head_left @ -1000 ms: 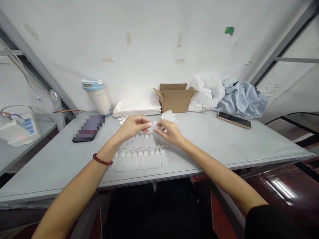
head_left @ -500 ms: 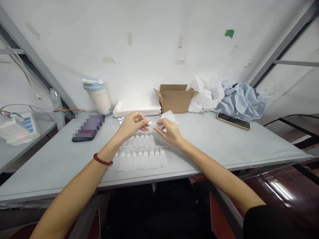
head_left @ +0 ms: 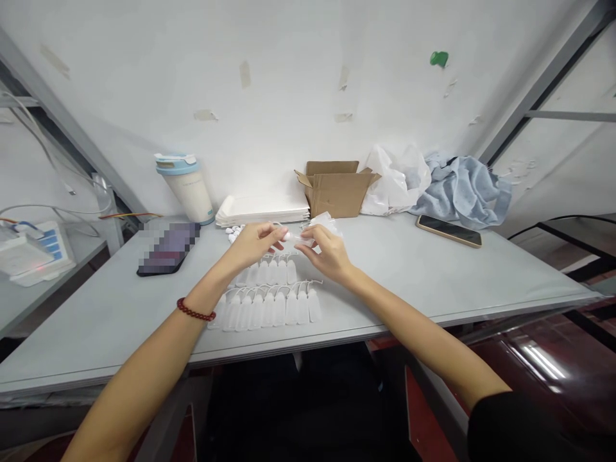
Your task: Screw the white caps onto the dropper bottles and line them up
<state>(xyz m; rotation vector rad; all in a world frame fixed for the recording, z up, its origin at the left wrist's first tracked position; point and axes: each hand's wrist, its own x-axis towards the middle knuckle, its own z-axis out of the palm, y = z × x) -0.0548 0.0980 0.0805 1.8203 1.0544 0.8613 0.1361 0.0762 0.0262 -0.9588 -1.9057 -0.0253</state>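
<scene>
Over the middle of the table, my left hand [head_left: 253,244] pinches a small white cap [head_left: 287,237] between thumb and fingertips. My right hand [head_left: 330,254] is closed on a small translucent plastic bottle [head_left: 298,239], partly hidden by its fingers. Cap and bottle meet end to end; whether they are joined I cannot tell. Below my hands lie two rows of similar capped bottles [head_left: 292,310] with white cords at their tops. Several loose white caps [head_left: 233,233] sit beyond my left hand. Behind my right hand is a pile of translucent bottles [head_left: 327,222].
Along the wall stand a cream tumbler [head_left: 189,192], stacked white sheets or trays [head_left: 264,209], an open cardboard box [head_left: 337,193], a white plastic bag [head_left: 397,179] and a blue cloth [head_left: 464,191]. Phones lie at left [head_left: 171,249] and right [head_left: 448,230]. The table's front edge [head_left: 298,343] is near me.
The view has shifted slightly. My hands stay close together with the cap and bottle between them, and more of the bottle shows between the fingertips.
</scene>
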